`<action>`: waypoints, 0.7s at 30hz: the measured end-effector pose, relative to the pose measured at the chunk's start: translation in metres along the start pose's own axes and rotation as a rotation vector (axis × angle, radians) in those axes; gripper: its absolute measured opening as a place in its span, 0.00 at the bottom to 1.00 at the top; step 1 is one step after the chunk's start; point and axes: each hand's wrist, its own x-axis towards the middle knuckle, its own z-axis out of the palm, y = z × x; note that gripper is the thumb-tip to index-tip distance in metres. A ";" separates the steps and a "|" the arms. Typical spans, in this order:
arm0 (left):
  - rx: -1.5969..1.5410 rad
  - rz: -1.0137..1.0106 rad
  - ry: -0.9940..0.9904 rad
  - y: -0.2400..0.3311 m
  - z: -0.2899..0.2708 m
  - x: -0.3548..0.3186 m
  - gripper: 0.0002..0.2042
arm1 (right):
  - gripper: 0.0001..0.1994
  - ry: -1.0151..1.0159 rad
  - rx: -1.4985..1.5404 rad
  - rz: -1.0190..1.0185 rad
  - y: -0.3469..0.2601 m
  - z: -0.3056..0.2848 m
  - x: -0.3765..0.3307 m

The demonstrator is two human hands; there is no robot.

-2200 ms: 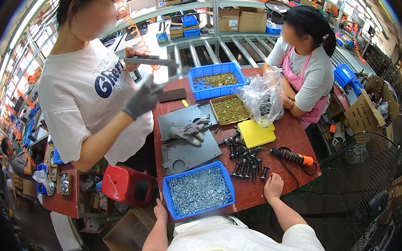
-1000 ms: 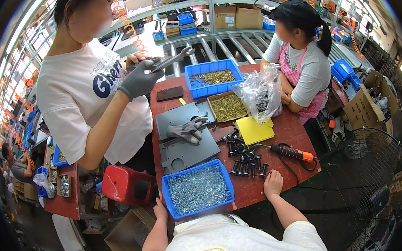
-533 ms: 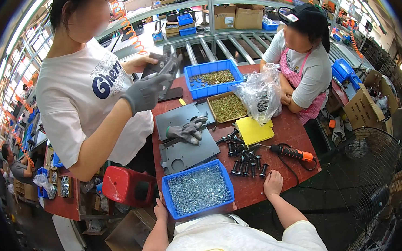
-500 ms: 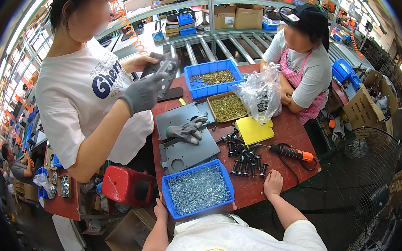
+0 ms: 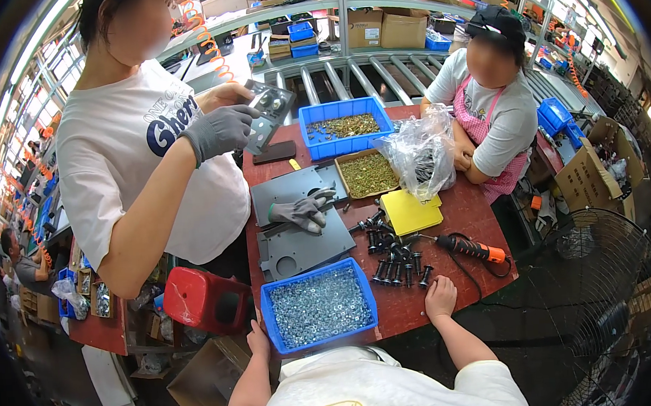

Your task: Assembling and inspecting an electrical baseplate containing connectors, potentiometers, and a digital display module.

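My left hand point(image 5: 257, 341) rests at the near table edge, touching the left corner of a blue bin point(image 5: 273, 335) full of small silvery parts. My right hand point(image 5: 441, 298) lies flat on the red-brown table point(image 5: 471, 208), holding nothing. Just beyond it stand several black bolts point(image 5: 395, 262) and a screwdriver with an orange and black handle point(image 5: 471, 249). Dark grey metal plates point(image 5: 306, 248) lie past the bin, with a grey glove point(image 5: 302, 211) on them.
A standing person at the left holds a small metal plate point(image 5: 265, 118) in a grey-gloved hand. A seated person in a pink apron handles a plastic bag point(image 5: 420, 155). Also here are a blue bin point(image 5: 314, 145), a brass-screw tray point(image 5: 369, 174), a yellow pad point(image 5: 411, 212), a red stool point(image 5: 202, 298) and a fan point(image 5: 606, 274).
The standing person has turned the metal plate and brought it lower, in front of the chest. My two hands have stayed where they were.
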 end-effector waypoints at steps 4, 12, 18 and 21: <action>0.006 0.004 -0.010 0.004 -0.001 -0.002 0.35 | 0.06 0.016 -0.013 -0.006 0.001 0.001 0.000; 0.011 -0.006 -0.032 -0.005 -0.001 0.004 0.34 | 0.06 0.018 -0.004 -0.024 0.001 0.002 -0.002; 0.035 -0.025 -0.035 -0.001 0.000 0.001 0.33 | 0.06 0.012 0.004 -0.003 0.001 0.000 -0.003; 0.049 0.000 -0.033 0.000 0.001 0.002 0.34 | 0.07 -0.005 -0.012 0.013 0.003 0.002 -0.003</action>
